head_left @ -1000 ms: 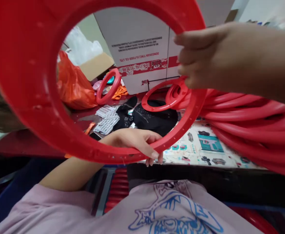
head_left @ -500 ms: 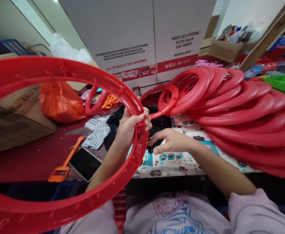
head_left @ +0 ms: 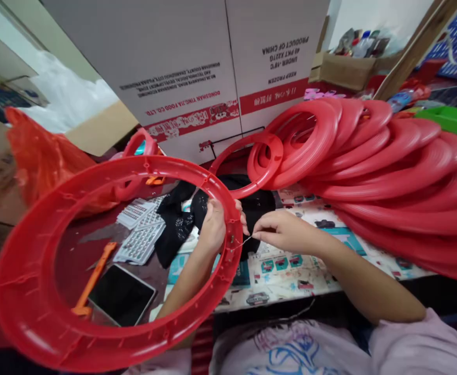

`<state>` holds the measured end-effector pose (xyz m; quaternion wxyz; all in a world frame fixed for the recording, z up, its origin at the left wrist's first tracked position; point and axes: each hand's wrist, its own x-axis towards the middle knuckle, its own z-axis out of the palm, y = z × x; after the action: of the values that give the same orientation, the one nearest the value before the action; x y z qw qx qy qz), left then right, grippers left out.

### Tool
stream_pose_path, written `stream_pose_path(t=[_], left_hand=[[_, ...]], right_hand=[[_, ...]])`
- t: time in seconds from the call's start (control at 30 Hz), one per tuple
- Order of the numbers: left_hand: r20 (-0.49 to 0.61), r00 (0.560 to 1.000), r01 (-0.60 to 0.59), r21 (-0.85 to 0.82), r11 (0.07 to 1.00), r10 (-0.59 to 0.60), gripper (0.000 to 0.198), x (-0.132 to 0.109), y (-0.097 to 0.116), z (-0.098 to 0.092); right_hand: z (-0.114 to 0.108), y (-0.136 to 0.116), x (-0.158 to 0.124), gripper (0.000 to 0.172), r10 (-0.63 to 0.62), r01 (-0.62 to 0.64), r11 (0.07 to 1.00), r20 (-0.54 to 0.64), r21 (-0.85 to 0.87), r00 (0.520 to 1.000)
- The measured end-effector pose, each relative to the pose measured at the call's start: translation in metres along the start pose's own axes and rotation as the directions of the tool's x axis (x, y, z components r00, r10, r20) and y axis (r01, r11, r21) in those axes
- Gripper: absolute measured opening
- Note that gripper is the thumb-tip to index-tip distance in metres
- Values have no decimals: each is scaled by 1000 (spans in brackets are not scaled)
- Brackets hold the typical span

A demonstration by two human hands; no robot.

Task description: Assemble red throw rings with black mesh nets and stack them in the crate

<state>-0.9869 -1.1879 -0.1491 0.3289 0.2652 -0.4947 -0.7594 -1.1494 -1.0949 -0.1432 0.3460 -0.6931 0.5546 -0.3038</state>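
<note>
A big red plastic ring (head_left: 28, 281) hangs tilted in front of me, its ribbed hollow side toward me. My left hand (head_left: 216, 224) is closed around its right side, thumb on the near face. Just right of the ring, my right hand (head_left: 281, 229) pinches a thin twisted string (head_left: 247, 240), which runs to the ring's inner channel. Whether the string is thread or wire I cannot tell. Behind both hands lies black cloth (head_left: 261, 208) with shiny dots. A smaller red ring (head_left: 277, 156) leans behind the ring's right side.
Many red rings (head_left: 392, 166) are heaped at the right. Seen through the held ring are a phone-like black tablet (head_left: 122, 294), an orange plastic strip (head_left: 97, 273) and white sheets of small parts (head_left: 144, 237). A large white carton (head_left: 189, 57) stands behind; an orange bag (head_left: 44, 156) sits at left.
The held ring has moved down and away from me, so its whole round shows. My right hand has closed from loosely curved fingers to a pinch, and the string now shows twisted.
</note>
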Motion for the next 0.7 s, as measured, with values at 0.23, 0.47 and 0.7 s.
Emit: stream_pose_path(t=[0.23,0.47,0.7], left_hand=[[58,997,61,-160,985,-53,36,-1,-3,13],[153,983,-74,-164,984,99,32,-11,-21,22],[138,969,-192,-112,975,207,25,-1,-31,18]], right_hand=[[2,-2,-9,31,-589,367,691,-191,-623,785],[-16,5,-13,29,-700,448,572,-126,-687,703],[-19,24,-2,26,-715,427,551,-141,-717,685]])
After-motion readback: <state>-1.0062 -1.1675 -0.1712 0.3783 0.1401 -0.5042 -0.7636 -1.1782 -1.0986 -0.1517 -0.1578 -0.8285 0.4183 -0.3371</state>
